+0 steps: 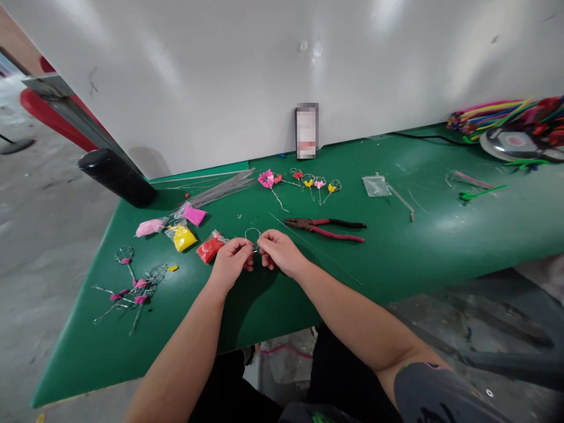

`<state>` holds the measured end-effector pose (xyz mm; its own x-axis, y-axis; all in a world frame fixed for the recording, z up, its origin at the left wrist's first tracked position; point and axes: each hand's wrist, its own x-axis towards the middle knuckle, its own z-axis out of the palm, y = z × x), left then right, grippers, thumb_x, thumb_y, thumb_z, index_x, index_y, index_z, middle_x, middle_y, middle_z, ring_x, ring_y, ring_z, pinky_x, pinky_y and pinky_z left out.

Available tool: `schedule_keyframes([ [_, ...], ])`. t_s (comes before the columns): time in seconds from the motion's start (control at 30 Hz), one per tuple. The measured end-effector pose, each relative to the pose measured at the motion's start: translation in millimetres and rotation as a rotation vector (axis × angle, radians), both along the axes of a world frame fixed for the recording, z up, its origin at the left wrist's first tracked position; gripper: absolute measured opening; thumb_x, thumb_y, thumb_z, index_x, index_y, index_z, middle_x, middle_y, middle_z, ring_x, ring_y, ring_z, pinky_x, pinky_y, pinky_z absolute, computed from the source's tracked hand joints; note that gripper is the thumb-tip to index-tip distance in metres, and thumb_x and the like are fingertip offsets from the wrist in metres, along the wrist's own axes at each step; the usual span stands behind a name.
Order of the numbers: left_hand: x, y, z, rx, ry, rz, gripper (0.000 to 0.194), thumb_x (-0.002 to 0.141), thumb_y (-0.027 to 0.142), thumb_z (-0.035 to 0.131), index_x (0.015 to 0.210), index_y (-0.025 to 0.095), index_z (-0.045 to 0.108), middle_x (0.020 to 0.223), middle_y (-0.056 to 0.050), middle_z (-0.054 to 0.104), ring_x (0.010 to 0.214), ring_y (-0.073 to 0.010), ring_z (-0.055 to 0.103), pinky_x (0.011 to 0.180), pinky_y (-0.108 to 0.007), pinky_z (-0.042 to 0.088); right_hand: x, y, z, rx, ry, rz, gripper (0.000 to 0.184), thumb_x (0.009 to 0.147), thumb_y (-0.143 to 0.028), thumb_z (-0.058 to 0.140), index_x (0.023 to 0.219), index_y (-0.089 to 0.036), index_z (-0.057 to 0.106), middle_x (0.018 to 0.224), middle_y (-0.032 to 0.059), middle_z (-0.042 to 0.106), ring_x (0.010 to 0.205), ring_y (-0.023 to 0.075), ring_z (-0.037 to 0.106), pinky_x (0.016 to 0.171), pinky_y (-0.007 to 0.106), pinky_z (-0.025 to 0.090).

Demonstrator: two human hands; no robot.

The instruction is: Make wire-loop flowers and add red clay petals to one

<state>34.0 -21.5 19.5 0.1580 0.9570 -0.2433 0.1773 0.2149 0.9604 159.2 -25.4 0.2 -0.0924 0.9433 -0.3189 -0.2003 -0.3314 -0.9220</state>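
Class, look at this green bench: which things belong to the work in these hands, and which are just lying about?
Part of the work: left hand, right hand, bent wire loop, red-handled pliers, bundle of straight wires, yellow clay bag, red clay bag.

Lying about: black cylinder, coloured pipe cleaners.

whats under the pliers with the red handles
The red-handled pliers lie on the green tabletop, and a thin straight wire runs close by their tips. The patch of table directly beneath them is covered, so whether anything lies there cannot be seen.
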Motion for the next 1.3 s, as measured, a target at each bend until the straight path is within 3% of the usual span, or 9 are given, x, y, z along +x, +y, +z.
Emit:
schedule_keyframes([
  [0.37,-3.8,0.9,-1.2,0.101,-0.011,0.034,0.009,0.065,0.026,0.054,0.069,0.018,0.053,0.052,0.006,0.049,0.043,-0.0063,0.045,0.041,-0.019,0.036,5.9,-1.0,5.0,-0.262,0.216,0.382,0.013,0.077,-0.021,0.041,0.074,-0.016,0.052,0.053,-0.0041,0.054,0.032,0.0067,0.049,0.025,0.016,0.030],
  [0.6,-3.8,0.9,-2.7,0.105,-0.054,-0.003,0.012,0.064,0.027,0.055,0.072,0.018,0.051,0.057,0.004,0.052,0.047,-0.0070,0.046,0.043,-0.020,0.037,4.9,-3.1,4.3,-0.255,0.327,0.298,0.010,0.072,-0.021,0.049,0.065,-0.018,0.044,0.041,-0.0105,0.042,0.026,0.0025,0.034,0.026,0.013,0.018],
  [0.73,-6.5,1.4,-2.1,0.191,-0.062,-0.038,0.021,0.059,0.024,0.058,0.079,0.019,0.051,0.067,0.004,0.053,0.055,-0.0083,0.050,0.050,-0.021,0.041,1.7,-3.7,2.3,-0.225,0.231,0.264,0.010,0.070,-0.022,0.052,0.067,-0.019,0.042,0.040,-0.0107,0.043,0.026,0.0045,0.040,0.025,0.013,0.021],
  [0.97,-14.4,5.9,1.6,0.425,0.235,-0.144,0.008,0.062,0.023,0.059,0.068,0.018,0.057,0.070,-0.001,0.057,0.066,-0.0121,0.052,0.062,-0.025,0.042,3.0,-3.6,2.3,-0.217,0.180,0.242,0.005,0.069,-0.017,0.048,0.072,-0.020,0.045,0.044,-0.0090,0.049,0.032,0.0069,0.050,0.027,0.013,0.030],
  [1.3,-18.3,6.2,-2.3,0.518,0.254,-0.176,0.008,0.062,0.027,0.060,0.062,0.020,0.057,0.069,-0.003,0.060,0.065,-0.0137,0.053,0.062,-0.027,0.043,7.1,-4.7,5.0,-0.267,0.265,0.313,0.010,0.061,-0.013,0.050,0.068,-0.018,0.045,0.050,-0.0078,0.050,0.033,0.0045,0.043,0.029,0.014,0.029],
])
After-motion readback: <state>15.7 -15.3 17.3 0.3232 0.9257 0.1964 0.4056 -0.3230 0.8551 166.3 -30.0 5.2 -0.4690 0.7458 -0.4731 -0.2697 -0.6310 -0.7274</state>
